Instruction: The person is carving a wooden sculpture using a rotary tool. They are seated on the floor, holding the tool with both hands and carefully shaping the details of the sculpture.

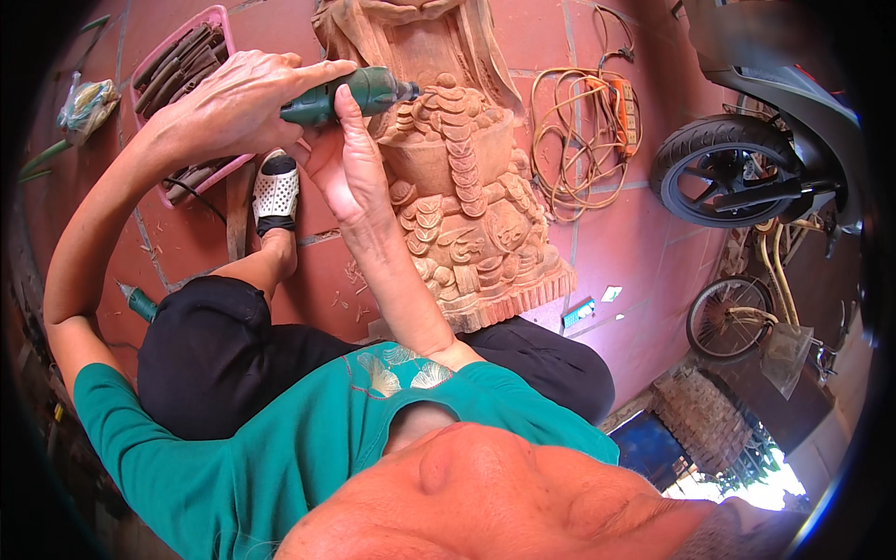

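A dark green handheld die grinder (350, 97) lies across both my hands, its narrow dark nose pointing right. From the left, my left hand (229, 101) wraps its rear end, with the index finger stretched along the top. My right hand (347, 173) supports it from below, the thumb pressed up against the body. Just beyond the nose stands a reddish-brown wood carving (425, 163) with coin strings, round beads and a heaped basket in relief. Whether a bit at the nose touches the wood, I cannot tell.
A pink basket (227, 21) of carving chisels (187, 65) stands at the far left. An orange power strip (623, 117) lies with its coiled cord (569, 187) right of the carving. Beyond are a motorbike wheel (723, 170) and a bicycle (733, 317). Wood chips litter the tiles.
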`<state>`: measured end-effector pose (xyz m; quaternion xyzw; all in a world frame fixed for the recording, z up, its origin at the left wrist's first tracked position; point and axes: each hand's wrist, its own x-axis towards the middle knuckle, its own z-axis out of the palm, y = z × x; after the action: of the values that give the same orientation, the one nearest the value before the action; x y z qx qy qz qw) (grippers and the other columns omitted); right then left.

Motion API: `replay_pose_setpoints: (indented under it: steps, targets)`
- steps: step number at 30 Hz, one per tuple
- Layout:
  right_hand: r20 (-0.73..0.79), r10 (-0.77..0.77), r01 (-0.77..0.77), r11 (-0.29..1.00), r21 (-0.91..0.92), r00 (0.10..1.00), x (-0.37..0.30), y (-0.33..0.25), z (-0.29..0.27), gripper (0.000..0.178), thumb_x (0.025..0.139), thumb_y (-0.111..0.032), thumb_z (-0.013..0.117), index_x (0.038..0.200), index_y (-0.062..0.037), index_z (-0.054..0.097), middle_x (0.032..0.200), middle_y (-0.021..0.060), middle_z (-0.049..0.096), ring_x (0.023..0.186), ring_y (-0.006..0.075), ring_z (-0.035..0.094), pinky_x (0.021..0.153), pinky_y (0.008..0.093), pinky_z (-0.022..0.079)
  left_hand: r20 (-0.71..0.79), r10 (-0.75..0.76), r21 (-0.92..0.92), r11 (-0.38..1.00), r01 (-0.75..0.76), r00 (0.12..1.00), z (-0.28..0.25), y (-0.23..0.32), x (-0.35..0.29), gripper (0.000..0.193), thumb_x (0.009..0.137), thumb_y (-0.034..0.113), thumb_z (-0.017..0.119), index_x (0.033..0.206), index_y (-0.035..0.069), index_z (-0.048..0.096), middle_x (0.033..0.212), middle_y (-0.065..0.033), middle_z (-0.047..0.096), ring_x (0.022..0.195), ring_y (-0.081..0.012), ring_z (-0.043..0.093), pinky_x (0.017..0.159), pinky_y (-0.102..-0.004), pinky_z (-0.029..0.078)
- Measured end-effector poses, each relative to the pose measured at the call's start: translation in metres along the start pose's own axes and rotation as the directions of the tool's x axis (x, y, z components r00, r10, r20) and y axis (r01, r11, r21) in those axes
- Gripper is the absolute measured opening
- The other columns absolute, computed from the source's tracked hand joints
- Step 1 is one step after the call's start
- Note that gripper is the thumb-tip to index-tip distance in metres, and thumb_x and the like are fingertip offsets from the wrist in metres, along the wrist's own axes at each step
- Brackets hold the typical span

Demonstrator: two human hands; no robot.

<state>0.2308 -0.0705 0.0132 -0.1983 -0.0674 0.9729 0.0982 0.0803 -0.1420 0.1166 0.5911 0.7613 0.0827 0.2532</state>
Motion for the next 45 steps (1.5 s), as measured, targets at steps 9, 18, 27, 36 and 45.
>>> replay_pose_setpoints:
  steps: [9,18,27,36,45]
  targets:
    - [-0.018,-0.023,0.023,1.0,-0.007,1.0,-0.0029,0.0012,0.0049,0.044,0.1,-0.038,0.067,0.136,-0.0158,0.054,0.129,0.0048,0.065,0.118,0.0202,0.065,0.1,0.0436,0.055,0.004,0.003,0.009,1.0,-0.003,1.0,-0.0003,0.0007,-0.0006,0.098,0.062,0.02,0.086,0.152,0.014,0.048,0.104,-0.0204,0.067,0.096,-0.0386,0.067,0.085,-0.0453,0.051]
    - [-0.021,-0.041,0.041,0.999,-0.021,0.999,-0.0031,0.0028,0.0026,0.046,0.1,-0.039,0.068,0.136,-0.0152,0.053,0.129,0.0047,0.065,0.118,0.0206,0.065,0.1,0.0436,0.055,0.004,0.007,0.0,1.0,-0.007,1.0,-0.0003,0.0022,0.0001,0.098,0.061,0.019,0.086,0.151,0.014,0.049,0.103,-0.0207,0.067,0.095,-0.0387,0.067,0.084,-0.0455,0.052]
    - [-0.032,-0.071,0.069,0.996,-0.059,0.997,-0.0056,0.0008,0.0079,0.048,0.099,-0.041,0.067,0.136,-0.0147,0.053,0.128,0.0047,0.065,0.117,0.0201,0.065,0.099,0.0426,0.054,-0.023,0.024,0.01,1.0,-0.024,0.999,0.0,0.0028,0.0,0.098,0.061,0.02,0.086,0.151,0.014,0.049,0.104,-0.0203,0.067,0.096,-0.0387,0.067,0.084,-0.0452,0.051]
    - [-0.035,-0.071,0.069,0.997,-0.043,0.997,-0.0052,0.0007,0.0077,0.046,0.101,-0.04,0.066,0.137,-0.015,0.053,0.129,0.0049,0.065,0.117,0.0201,0.065,0.099,0.0435,0.054,-0.012,0.024,0.019,1.0,-0.024,1.0,-0.002,0.0048,0.0021,0.095,0.063,0.017,0.084,0.151,0.014,0.049,0.104,-0.0194,0.067,0.097,-0.0381,0.066,0.085,-0.0454,0.051]
    - [-0.016,-0.067,0.067,0.997,-0.029,0.998,-0.0032,0.0028,0.0056,0.046,0.101,-0.038,0.066,0.139,-0.0163,0.051,0.128,0.0051,0.064,0.12,0.0207,0.063,0.1,0.0472,0.054,0.015,0.009,0.024,1.0,-0.009,1.0,-0.0048,0.0051,0.0016,0.091,0.064,0.014,0.081,0.149,0.011,0.05,0.108,-0.022,0.068,0.097,-0.0397,0.067,0.085,-0.0466,0.053]
